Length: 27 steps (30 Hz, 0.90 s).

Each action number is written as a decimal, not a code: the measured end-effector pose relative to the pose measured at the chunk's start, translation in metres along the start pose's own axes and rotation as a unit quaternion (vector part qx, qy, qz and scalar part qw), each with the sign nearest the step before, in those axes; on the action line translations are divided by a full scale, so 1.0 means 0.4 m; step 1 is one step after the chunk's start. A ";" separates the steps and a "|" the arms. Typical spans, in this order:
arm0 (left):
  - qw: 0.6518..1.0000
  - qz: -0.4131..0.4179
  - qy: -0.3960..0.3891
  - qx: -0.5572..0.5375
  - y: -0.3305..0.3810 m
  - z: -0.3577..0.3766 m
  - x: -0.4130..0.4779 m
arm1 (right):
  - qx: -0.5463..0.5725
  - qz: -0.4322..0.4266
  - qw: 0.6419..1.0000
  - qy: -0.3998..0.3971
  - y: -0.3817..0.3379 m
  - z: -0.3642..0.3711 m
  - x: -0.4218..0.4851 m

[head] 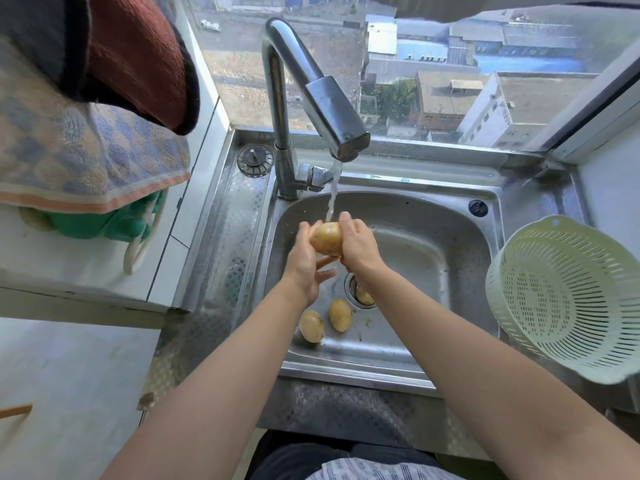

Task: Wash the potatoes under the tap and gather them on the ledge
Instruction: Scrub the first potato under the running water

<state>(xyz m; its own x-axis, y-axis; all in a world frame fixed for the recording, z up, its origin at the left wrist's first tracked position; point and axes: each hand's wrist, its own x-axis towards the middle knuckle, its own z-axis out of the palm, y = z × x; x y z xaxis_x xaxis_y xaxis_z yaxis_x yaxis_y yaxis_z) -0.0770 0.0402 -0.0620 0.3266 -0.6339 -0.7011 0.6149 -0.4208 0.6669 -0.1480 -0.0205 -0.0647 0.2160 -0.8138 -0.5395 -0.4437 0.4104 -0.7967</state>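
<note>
A yellow potato (326,238) is held over the steel sink (433,237), right under the stream of water running from the tap (332,112). My left hand (306,268) cups it from the left and below. My right hand (356,242) grips it from the right. Two more potatoes lie on the sink floor near the front, one at the left (311,326) and one beside it (340,315). A third potato (364,295) sits in the drain opening, partly hidden by my right forearm.
A pale green plastic colander (568,296) stands on the steel ledge right of the sink. A sink plug (255,160) lies on the ledge left of the tap. Towels (86,133) hang at the upper left above a white counter. A window runs behind the sink.
</note>
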 end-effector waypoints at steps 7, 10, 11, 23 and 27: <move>0.982 0.045 -0.064 0.170 0.025 0.097 0.012 | 0.110 0.105 0.988 -0.014 0.036 -0.101 -0.017; 0.981 0.072 -0.003 0.178 0.026 0.072 0.010 | 0.063 0.092 0.991 -0.070 0.033 -0.101 -0.024; 0.983 0.068 0.018 0.172 0.023 0.053 0.010 | 0.042 0.080 0.992 -0.084 0.028 -0.093 -0.025; 0.993 -0.019 0.078 0.081 0.000 -0.027 -0.018 | -0.053 -0.159 0.982 -0.084 -0.036 0.038 -0.051; 0.937 0.065 0.079 0.334 0.003 0.035 -0.023 | 0.118 -0.027 0.993 0.004 -0.023 -0.033 -0.025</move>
<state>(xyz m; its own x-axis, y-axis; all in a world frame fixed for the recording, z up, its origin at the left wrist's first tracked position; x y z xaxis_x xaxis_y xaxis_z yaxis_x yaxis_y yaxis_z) -0.0894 0.0367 -0.0513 0.5029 -0.6262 -0.5958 -0.0060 -0.6918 0.7220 -0.1577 -0.0215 -0.0485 0.2262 -0.8401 -0.4930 -0.2157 0.4504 -0.8664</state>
